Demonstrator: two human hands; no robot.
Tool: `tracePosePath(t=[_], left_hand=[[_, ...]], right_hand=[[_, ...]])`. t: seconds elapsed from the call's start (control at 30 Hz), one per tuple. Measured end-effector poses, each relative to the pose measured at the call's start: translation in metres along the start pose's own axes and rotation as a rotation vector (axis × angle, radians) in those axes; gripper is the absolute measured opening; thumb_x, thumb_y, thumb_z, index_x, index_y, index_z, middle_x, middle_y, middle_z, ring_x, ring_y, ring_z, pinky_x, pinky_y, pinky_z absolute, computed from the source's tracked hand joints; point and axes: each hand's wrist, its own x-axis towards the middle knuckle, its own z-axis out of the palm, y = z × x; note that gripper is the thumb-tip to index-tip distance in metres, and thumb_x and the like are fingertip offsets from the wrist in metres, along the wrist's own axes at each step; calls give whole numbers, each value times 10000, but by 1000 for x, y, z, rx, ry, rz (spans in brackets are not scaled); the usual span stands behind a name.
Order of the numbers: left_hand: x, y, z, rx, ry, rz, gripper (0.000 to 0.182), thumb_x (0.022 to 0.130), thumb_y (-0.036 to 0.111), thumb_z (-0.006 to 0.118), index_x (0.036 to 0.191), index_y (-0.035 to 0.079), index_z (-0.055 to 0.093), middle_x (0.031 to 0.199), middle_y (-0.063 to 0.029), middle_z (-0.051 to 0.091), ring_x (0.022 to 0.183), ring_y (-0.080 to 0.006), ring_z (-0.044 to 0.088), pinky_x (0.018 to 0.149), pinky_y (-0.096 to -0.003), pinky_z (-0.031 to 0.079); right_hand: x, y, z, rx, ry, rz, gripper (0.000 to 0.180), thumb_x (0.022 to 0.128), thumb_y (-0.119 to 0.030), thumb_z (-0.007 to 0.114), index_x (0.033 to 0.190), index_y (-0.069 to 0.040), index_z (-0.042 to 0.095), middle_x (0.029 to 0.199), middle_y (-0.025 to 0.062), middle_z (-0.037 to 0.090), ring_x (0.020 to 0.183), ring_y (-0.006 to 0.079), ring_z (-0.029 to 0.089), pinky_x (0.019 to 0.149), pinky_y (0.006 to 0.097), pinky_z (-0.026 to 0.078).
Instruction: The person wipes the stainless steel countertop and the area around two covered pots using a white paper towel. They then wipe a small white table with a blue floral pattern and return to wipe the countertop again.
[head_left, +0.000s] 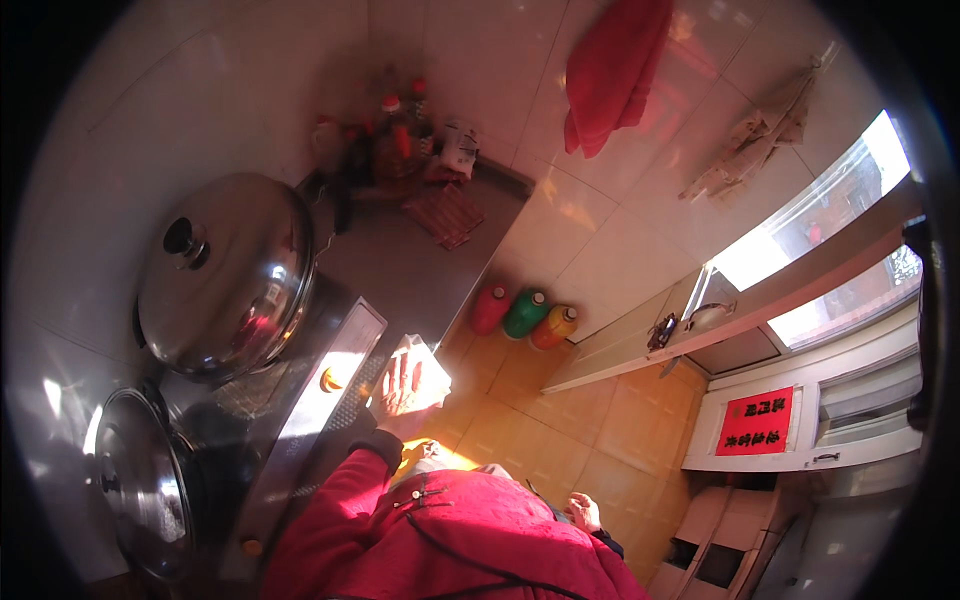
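My left hand (394, 401) is at the front edge of the cooker, over a brightly sunlit white plastic bag or wrapper (424, 371) that it seems to grip; glare hides where the fingers end. The cooker's front panel (319, 394) with its knobs lies beside it. My right hand (583, 512) hangs low by my red jacket, fingers curled, with nothing visible in it. A large lidded steel pot (225, 277) and a smaller lidded pan (142, 480) stand on the cooker.
Bottles (397, 142) and packets (448, 214) stand on the grey counter (420, 262). Red, green and orange bottles (527, 311) are on the tiled floor. An open door (810, 270) stands at the right, near a white cabinet (814, 442) and cardboard boxes (705, 517). A red cloth (615, 75) hangs on the wall.
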Motion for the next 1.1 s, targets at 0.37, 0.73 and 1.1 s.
tracePosePath(t=[0.37,0.73,1.1], left_hand=[[105,8,29,119,255,-117,793,851,431,610,1494,87,298,1539,-238,269,1422,-414,254,1142,-516,227],[192,-6,44,335,331,-769,712,890,445,575,1467,94,351,1525,-258,291,1397,-436,293,1122,-520,275],[240,-42,26,339,327,-862,690,896,437,567,1465,102,364,1534,-226,292,1403,-408,293,1119,-512,269]], right_hand=[[163,-153,9,-675,-130,-571,316,860,-187,635,1140,-42,628,1011,182,688,935,325,679,787,383,542],[282,-404,139,-539,-433,-928,358,893,-97,637,1238,-17,589,1132,178,666,1054,260,664,876,339,523],[258,-482,172,-590,-519,-1083,359,880,-112,586,1238,-87,583,1140,194,624,1027,386,614,828,431,502]])
